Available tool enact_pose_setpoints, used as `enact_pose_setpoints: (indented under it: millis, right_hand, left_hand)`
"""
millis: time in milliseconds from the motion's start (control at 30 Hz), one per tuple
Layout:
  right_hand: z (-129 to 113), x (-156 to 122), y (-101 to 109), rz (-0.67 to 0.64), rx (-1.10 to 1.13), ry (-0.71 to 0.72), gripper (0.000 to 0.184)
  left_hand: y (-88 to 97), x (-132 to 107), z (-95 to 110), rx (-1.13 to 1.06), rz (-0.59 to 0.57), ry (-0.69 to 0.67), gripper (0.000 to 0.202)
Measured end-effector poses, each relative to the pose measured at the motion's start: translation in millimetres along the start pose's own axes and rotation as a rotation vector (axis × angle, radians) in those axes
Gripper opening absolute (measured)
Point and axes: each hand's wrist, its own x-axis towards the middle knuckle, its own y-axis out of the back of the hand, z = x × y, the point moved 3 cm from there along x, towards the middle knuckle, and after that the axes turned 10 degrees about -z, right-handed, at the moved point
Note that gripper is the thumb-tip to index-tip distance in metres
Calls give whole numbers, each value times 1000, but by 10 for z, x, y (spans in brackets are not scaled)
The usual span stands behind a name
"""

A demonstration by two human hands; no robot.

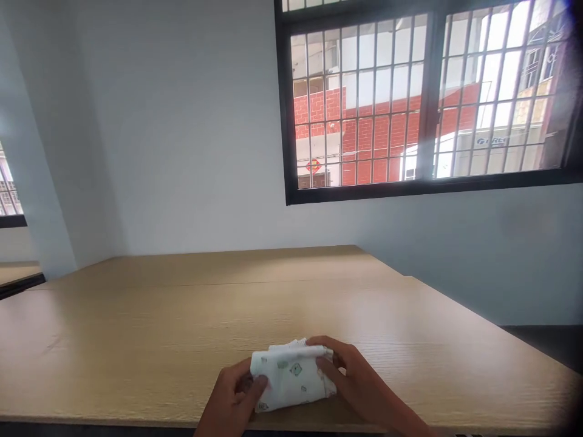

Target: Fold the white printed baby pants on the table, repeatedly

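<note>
While the small white folded cloth with little green prints (291, 375) lies at the near edge of the pale wooden table (159, 328), the left hand (237, 394) and right hand (353, 373) clasp its ends. Soft, light and floppy by its look, it is likely best held by both ends.

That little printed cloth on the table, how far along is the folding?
The printed white cloth already lies as a small, layered bundle near the front edge of the wooden table, so most folds look done. In hand: the left hand grips its left end, the right hand presses its right side. Probably only a final tuck or smoothing is left.
</note>
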Motion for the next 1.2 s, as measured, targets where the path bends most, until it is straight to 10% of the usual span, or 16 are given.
enact_pose_setpoints:
  millis: [233,367,600,967,1100,1200]
  right_hand:
    - [184,292,-154,65,-285,-101,49]
    - [55,193,-161,261,-422,39,47]
    - [-97,-11,-455,-160,-537,212,68]
    - [-44,-305,25,-314,-415,130,78]
    - [-210,-52,242,-139,-385,141,57]
    - [-278,413,259,-204,-417,185,41]
  left_hand:
    - [-24,232,144,147,164,-3,42]
    - [-121,134,177,412,288,-221,37]
    - [-502,143,302,611,-137,-314,54]
    - [378,-255,201,383,-283,-260,35]
    - [524,38,322,401,-214,-160,38]
    - [367,546,519,393,-379,-206,63]
